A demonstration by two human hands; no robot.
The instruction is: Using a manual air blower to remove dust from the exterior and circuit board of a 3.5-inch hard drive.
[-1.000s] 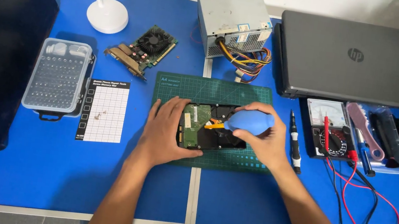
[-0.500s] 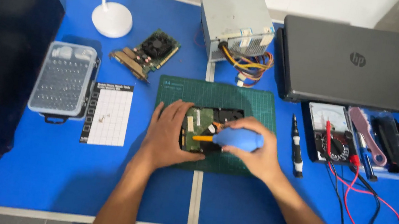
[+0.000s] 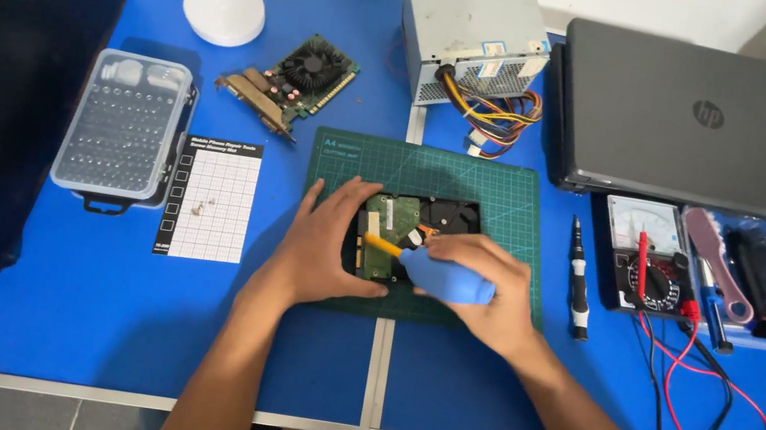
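Now blower [image 3: 443, 277] nozzle lower, leftward.

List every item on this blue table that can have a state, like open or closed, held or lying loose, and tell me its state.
Dark grey laptop: lid closed.
Clear plastic screwdriver bit case: lid shut.
Blue rubber air blower with orange nozzle: gripped by right hand, nozzle over the board.
Hard drive with green circuit board: circuit side up, steadied by left hand.
Black precision screwdriver: lying loose.
Analog multimeter: leads plugged in.
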